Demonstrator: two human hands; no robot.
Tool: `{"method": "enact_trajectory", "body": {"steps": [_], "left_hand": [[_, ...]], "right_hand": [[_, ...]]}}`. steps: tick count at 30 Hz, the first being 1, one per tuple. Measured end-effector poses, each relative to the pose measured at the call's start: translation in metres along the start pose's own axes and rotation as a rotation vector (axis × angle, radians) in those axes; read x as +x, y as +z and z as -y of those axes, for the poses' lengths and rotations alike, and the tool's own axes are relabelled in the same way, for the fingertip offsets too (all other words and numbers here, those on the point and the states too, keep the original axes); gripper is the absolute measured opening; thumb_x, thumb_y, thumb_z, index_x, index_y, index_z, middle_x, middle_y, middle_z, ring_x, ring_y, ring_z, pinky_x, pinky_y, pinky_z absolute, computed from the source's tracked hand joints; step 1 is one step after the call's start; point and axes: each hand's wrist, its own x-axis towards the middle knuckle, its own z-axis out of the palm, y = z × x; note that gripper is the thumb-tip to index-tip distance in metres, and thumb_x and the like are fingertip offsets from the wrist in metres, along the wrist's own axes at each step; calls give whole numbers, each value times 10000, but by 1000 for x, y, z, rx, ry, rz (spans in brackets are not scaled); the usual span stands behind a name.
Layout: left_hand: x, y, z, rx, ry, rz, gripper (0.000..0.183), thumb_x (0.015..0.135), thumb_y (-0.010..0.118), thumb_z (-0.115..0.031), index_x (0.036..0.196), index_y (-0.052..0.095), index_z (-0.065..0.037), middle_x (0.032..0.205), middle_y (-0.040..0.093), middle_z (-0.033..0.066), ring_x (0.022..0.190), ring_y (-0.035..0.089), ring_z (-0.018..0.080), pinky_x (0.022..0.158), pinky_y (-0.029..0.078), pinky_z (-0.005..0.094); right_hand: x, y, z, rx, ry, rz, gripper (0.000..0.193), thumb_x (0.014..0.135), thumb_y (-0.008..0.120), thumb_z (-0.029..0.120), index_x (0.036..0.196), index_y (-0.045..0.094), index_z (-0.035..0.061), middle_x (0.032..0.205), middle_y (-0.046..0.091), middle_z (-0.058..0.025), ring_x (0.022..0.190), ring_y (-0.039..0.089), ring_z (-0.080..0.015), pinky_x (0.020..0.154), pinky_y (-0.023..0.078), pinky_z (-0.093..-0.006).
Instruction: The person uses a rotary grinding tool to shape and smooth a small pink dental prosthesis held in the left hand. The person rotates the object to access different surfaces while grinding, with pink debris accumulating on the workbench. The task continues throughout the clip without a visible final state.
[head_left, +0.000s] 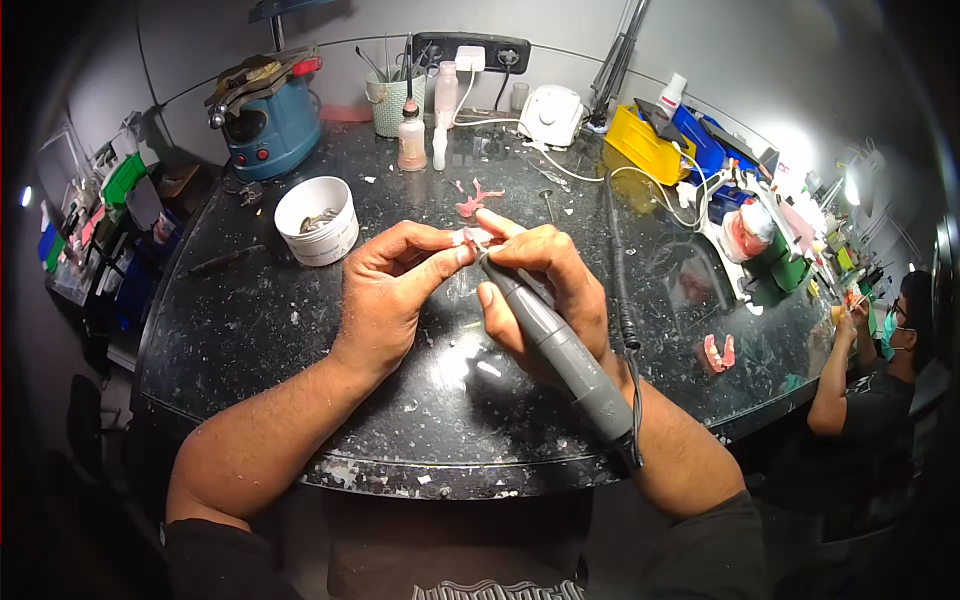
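My left hand (385, 285) pinches a small pink-and-white piece (468, 236), perhaps part of a denture, between thumb and fingertips. Wrapped in my right hand (568, 275) is a grey rotary handpiece (565, 360), slanting from lower right up to the piece. Its tip meets the piece or comes very close; fingers hide the exact contact. The right fingertips are beside the left ones, above the speckled black worktop (420, 425). A branched pink scrap (481, 199) lies just beyond my hands.
Left of my hands stands a white tub (340, 247), with a blue machine (275, 140) behind. A tool cup (390, 108) and a dropper bottle (412, 145) stand at the back. Rightward are a pink denture (718, 353), a black cord (618, 250), a yellow bin (638, 145) and a masked person (880, 385).
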Motion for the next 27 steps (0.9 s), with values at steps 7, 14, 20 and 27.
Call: {"method": "enact_trajectory", "body": {"steps": [7,14,20,27], "left_hand": [[3,0,-5,135,84,-54,116,894,709,10,1009,712,-2,1015,729,67,946,669,112,892,516,257],[-4,3,-9,427,230,36,156,885,693,14,1038,716,-8,1076,719,80,1027,656,137,941,500,284],[-2,1,-3,230,128,73,237,910,663,3,1145,675,-22,1116,698,91,1081,643,167,982,483,314],[1,9,-9,-59,-43,55,322,935,662,-3,1251,611,-37,1114,697,60,1052,653,128,949,511,275]], "right_hand": [[7,6,17,81,119,-215,344,858,773,44,1165,620,22,1022,693,-80,957,670,-151,902,518,-302],[7,13,16,-110,187,-226,313,819,788,11,1091,636,46,987,679,-72,889,690,-144,799,550,-272],[6,8,10,-61,202,-249,315,810,753,-43,1085,632,54,993,674,-66,910,702,-146,804,547,-270],[4,3,8,-67,172,-175,354,802,734,-66,1115,628,60,1017,677,-60,929,702,-150,828,550,-272]]}}
